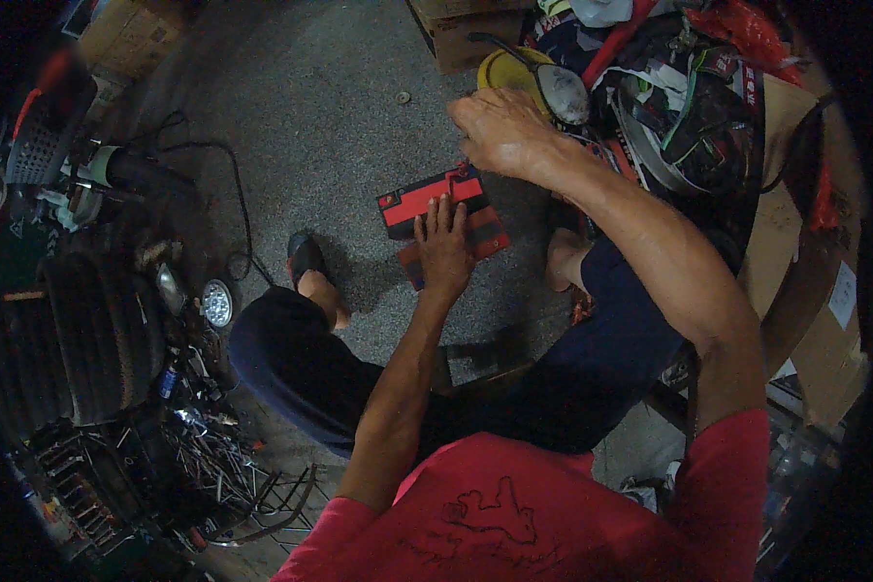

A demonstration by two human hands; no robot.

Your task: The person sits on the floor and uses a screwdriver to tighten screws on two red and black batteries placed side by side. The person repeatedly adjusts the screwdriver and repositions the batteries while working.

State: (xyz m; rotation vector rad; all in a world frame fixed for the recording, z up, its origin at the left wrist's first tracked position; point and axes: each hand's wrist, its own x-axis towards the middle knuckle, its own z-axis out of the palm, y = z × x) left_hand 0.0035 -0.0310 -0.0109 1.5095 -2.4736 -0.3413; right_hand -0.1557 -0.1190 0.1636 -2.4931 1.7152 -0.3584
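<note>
A red and black rectangular block point(412, 206), which looks like a battery, sits on the floor between my feet. Part of a second red and black piece point(490, 231) shows beside and under it, nearer to me. My left hand point(446, 254) presses down on the block with its fingers stretched out over the red top. Above the block's far right corner, my right hand point(504, 131) is closed in a fist. Whatever it grips is mostly hidden; a small reddish part point(461, 173) shows below it at that corner.
Tyres point(97, 335) and a heap of metal parts point(233, 475) lie to the left, with a black cable point(238, 194) on the floor. A yellow round object point(504, 73) and a cluttered pile point(669, 126) stand at the far right. Cardboard boxes point(466, 39) are at the back.
</note>
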